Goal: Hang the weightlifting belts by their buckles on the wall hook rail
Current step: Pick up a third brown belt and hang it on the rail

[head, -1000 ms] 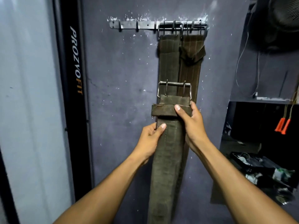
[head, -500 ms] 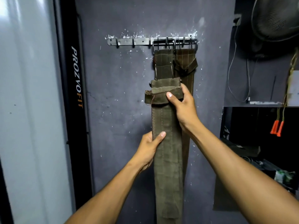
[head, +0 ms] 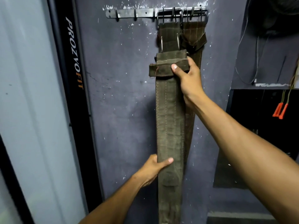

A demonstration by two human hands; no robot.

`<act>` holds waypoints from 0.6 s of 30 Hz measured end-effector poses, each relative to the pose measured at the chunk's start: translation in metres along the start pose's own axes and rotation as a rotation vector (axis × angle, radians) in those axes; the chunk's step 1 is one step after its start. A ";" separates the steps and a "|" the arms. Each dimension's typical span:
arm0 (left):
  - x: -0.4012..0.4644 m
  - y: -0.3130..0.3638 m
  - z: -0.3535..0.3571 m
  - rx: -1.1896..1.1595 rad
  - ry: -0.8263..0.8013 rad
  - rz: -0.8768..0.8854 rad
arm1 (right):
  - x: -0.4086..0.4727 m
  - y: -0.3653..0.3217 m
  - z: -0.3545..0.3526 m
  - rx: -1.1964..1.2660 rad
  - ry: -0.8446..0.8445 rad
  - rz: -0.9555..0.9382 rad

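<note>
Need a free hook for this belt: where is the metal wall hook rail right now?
The metal wall hook rail is at the top centre of the head view, above the right hand; two olive fabric belts hang from its right half.

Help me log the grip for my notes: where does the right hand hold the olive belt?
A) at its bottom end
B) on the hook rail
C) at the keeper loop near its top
C: the right hand clamps the belt at its top loop, below the hook rail.

Black PROZVOFIT post [head: 74, 62] left of both hands, orange handles [head: 279, 110] and a dangling cable [head: 252, 59] to their right.
</note>
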State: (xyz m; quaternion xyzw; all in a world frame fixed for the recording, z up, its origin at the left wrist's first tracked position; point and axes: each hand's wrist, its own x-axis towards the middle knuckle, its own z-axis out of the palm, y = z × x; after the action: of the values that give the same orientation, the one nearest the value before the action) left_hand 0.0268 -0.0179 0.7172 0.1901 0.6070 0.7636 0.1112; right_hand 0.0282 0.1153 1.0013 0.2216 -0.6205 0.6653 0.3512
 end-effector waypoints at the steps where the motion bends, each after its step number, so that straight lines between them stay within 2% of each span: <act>1: -0.005 -0.011 -0.003 0.004 0.024 -0.014 | 0.001 -0.001 -0.001 0.002 0.008 0.006; 5: -0.016 -0.030 -0.008 -0.005 0.062 -0.057 | -0.002 0.001 0.001 0.009 0.012 0.032; 8: -0.033 -0.054 -0.010 0.137 0.026 -0.130 | -0.005 0.001 0.003 0.021 0.026 0.042; 12: -0.051 -0.076 -0.021 0.131 0.113 -0.166 | -0.011 0.003 0.003 0.048 0.006 0.052; 16: -0.038 -0.049 -0.023 0.107 0.059 -0.196 | -0.018 0.012 0.005 0.064 -0.024 0.081; 18: -0.027 -0.011 -0.021 0.017 0.052 -0.132 | -0.023 0.023 0.002 0.065 -0.056 0.107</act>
State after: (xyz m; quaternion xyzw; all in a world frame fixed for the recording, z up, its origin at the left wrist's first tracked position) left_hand 0.0412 -0.0447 0.6979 0.1304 0.6272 0.7543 0.1439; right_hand 0.0258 0.1088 0.9691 0.2178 -0.6191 0.6964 0.2903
